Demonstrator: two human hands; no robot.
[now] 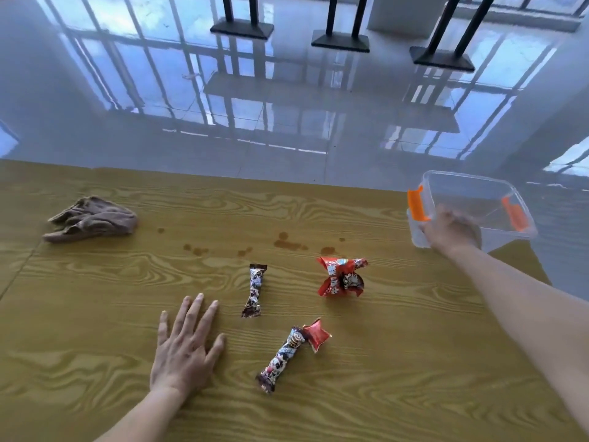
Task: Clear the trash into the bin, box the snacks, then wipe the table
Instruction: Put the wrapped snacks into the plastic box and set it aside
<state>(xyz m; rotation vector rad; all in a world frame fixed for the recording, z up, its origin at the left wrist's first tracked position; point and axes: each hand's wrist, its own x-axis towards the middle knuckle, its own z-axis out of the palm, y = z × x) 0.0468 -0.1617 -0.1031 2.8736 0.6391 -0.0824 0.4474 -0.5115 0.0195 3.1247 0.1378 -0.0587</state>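
Note:
A clear plastic box (468, 193) with orange clips hangs over the table's far right corner, and my right hand (451, 231) grips its near rim. My left hand (183, 342) lies flat on the wooden table (95, 314), fingers spread, holding nothing. Right of it lies a small dark snack bar (254, 291). A longer wrapped snack bar (282, 358) lies nearer to me, touching a small red wrapper (317, 334). A crumpled red wrapper (342, 277) sits further right. Brown stains (288, 244) dot the table's middle. No bin is in view.
A brown cloth (92, 220) lies bunched at the table's far left. Beyond the far table edge is a glossy tiled floor with black table bases (340, 41) standing on it.

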